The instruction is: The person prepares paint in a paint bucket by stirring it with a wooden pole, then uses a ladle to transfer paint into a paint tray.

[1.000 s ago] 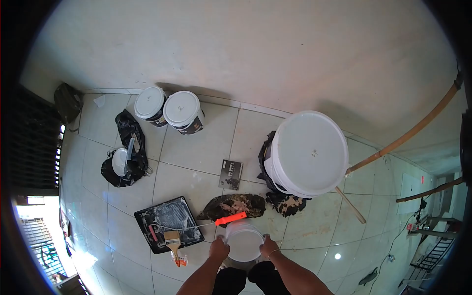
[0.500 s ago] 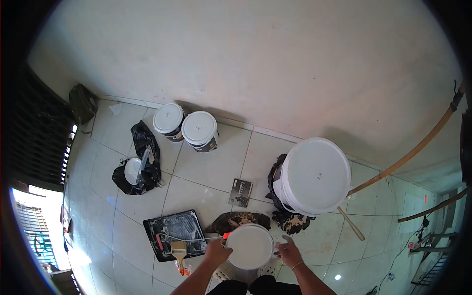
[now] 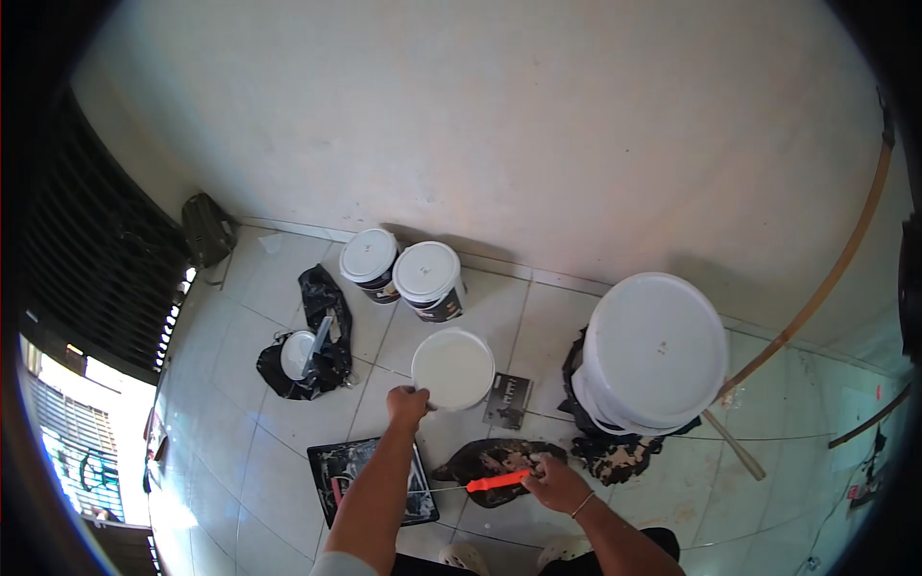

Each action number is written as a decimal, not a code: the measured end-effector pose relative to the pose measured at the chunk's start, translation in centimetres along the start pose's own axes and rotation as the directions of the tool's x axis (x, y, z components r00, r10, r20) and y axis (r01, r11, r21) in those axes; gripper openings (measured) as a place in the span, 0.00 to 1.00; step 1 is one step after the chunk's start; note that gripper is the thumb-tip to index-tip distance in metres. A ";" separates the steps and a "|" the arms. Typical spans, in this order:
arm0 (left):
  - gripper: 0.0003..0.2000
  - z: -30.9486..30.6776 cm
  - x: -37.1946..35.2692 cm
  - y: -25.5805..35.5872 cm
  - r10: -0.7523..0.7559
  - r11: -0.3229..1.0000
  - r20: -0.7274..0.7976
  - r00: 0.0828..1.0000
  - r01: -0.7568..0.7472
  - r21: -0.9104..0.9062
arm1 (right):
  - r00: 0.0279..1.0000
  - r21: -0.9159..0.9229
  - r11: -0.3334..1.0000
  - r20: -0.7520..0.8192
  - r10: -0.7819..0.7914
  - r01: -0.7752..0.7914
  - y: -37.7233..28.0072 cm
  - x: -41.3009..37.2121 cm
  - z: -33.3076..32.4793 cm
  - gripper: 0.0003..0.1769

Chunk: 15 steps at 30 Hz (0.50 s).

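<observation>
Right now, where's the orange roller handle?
In the head view, the orange roller handle is low, just right of centre, with its right end at the right hand and the paint tray to its left.

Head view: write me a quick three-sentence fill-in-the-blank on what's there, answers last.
1. The left hand holds a round white plastic pail by its edge; the right hand is by a bright ____ plastic handle.
2. Beyond the pail, ____ white-lidded, black-labelled buckets stand side by side.
3. In view, the large round white tub stands to the pail's ____.

Missing words: orange; two; right.
</observation>
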<state>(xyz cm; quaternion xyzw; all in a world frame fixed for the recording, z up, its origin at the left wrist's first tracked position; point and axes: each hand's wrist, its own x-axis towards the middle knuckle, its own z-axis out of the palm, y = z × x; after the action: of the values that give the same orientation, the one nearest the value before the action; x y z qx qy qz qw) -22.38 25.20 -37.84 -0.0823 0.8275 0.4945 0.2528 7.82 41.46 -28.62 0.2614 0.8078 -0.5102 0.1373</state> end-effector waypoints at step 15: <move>0.13 -2.9 4.9 -0.9 -0.113 0.831 0.358 0.927 0.285 -0.477 | 0.994 -0.278 0.957 0.090 -0.058 0.081 -2.7 0.1 -3.4 0.33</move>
<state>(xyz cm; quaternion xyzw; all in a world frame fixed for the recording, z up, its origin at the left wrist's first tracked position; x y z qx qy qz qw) -27.19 22.83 -39.87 -0.1547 0.5982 0.6767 0.4003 6.32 43.62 -25.13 0.1899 0.8745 -0.4051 0.1874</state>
